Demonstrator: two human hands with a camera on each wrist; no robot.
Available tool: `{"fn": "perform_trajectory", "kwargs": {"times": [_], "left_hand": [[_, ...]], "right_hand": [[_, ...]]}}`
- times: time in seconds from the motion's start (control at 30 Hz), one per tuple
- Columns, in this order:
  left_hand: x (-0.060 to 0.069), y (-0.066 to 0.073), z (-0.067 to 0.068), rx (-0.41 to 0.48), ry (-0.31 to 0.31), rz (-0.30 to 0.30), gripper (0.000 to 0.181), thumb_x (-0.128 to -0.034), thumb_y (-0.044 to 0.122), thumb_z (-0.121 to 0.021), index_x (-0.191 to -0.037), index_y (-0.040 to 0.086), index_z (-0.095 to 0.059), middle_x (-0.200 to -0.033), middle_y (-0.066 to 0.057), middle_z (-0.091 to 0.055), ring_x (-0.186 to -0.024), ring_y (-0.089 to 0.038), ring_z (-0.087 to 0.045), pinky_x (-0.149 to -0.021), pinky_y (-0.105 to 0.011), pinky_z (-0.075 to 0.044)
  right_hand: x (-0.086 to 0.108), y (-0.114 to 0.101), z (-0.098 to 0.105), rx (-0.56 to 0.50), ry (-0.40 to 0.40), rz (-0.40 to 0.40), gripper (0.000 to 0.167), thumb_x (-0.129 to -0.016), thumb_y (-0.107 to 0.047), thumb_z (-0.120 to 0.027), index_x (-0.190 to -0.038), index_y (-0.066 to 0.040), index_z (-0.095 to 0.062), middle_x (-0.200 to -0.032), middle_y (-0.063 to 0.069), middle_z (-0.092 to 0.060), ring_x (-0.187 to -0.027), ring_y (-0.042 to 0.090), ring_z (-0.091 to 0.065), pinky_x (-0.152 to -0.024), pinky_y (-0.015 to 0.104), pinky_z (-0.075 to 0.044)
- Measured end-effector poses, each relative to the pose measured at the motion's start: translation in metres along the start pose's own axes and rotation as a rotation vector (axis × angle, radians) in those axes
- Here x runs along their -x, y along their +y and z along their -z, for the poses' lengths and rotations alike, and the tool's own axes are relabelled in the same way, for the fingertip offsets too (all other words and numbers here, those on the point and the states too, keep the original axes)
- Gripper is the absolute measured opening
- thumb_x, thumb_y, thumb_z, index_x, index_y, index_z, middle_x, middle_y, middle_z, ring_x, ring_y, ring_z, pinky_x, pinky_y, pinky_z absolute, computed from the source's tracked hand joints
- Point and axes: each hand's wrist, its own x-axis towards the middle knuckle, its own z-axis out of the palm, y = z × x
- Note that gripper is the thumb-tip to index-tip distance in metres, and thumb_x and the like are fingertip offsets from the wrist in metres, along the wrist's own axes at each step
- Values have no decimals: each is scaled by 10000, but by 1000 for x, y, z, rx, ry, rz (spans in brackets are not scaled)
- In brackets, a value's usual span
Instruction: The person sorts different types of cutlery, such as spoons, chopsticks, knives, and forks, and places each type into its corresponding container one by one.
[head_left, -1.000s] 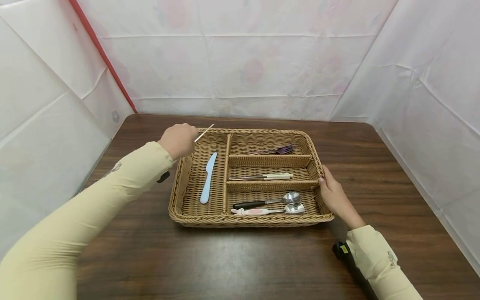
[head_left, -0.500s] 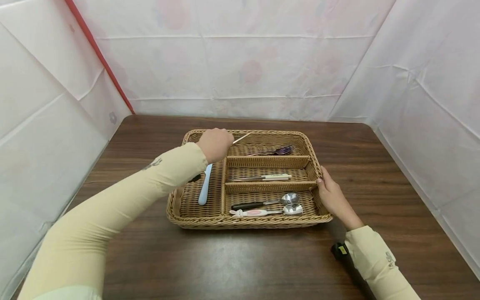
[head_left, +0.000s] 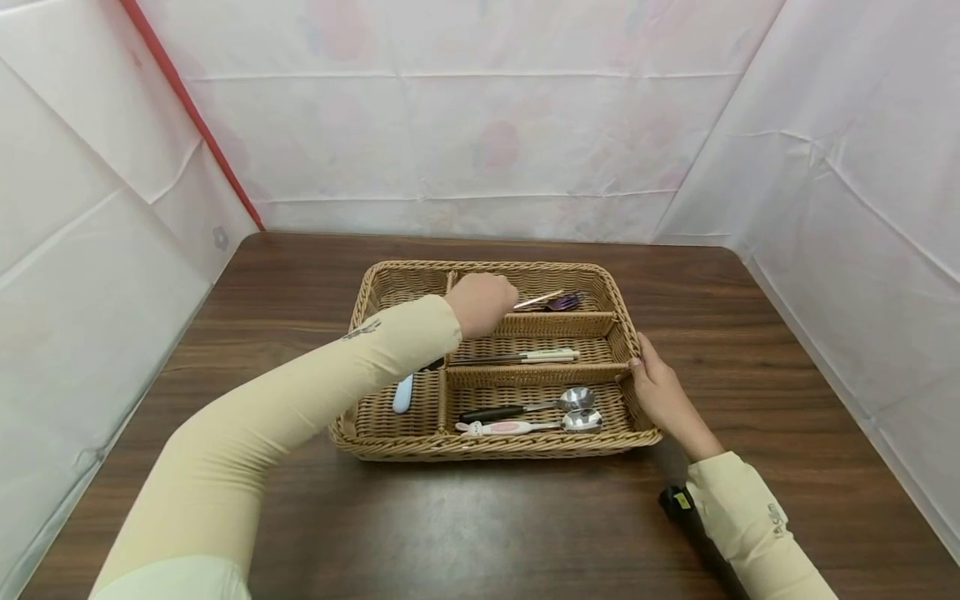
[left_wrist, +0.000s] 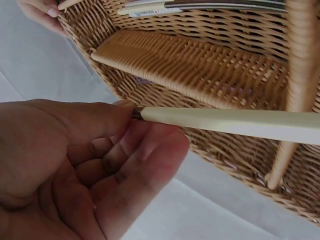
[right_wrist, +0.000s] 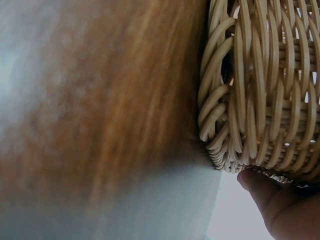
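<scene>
My left hand (head_left: 483, 304) is above the back right compartment of a wicker cutlery basket (head_left: 495, 451), pinching a slim utensil (head_left: 540, 300). In the left wrist view, thumb and fingers meet just past the utensil's cream handle (left_wrist: 225, 120), on a dark metal part; its far end is behind the fingers, so its kind is unclear. That end points toward a purple fork (head_left: 564, 302) in the same compartment. At the basket's right side, my right hand (head_left: 663, 396) holds the rim, its thumb (right_wrist: 257, 185) against the weave in the right wrist view.
Cream-ended chopsticks (head_left: 551, 356) lie in the middle compartment. In front are a black-handled spoon (head_left: 491, 413) and a rabbit-handled spoon (head_left: 504, 428). A light blue knife (head_left: 402, 394), partly under the left arm, lies in the left compartment. White sheeting (head_left: 480, 125) surrounds the wooden table (head_left: 465, 525).
My left hand has moved right with the utensil, from the basket's left back corner to over the fork compartment, and the utensil's end has lowered. The right hand stays on the rim.
</scene>
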Motion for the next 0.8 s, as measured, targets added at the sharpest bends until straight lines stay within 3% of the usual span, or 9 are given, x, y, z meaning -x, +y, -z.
{"fn": "perform_trajectory", "kwargs": {"times": [0.23, 0.5, 0.8], "left_hand": [[-17, 15, -11, 12, -36, -39, 151, -945, -31, -514, -935, 58, -636, -905, -70, -637, -675, -139, -471, -669, -292, -497], [-34, 24, -33, 13, -58, -46, 127, -958, 28, -533, -897, 96, -621, -890, -41, -646, -679, -125, -471, -652, -270, -467], [-41, 21, -45, -17, -47, -76, 126, -950, 38, -558, -929, 92, -669, -890, -29, -667, -768, -149, -607, -677, -270, -494]], "right_hand": [[1, -1, -1, 4, 8, 18, 529, -1047, -128, -266, -1496, 46, -47, -1483, 342, -177, -1360, 462, -199, -1079, 566, -194], [0, -3, -3, 16, 16, 13, 532, -1048, -138, -268, -1494, 51, -49, -1484, 339, -177, -1361, 460, -199, -1080, 563, -193], [0, -3, -4, 13, 11, 15, 536, -1048, -144, -280, -1502, 31, -57, -1490, 322, -194, -1364, 447, -209, -1079, 562, -201]]}}
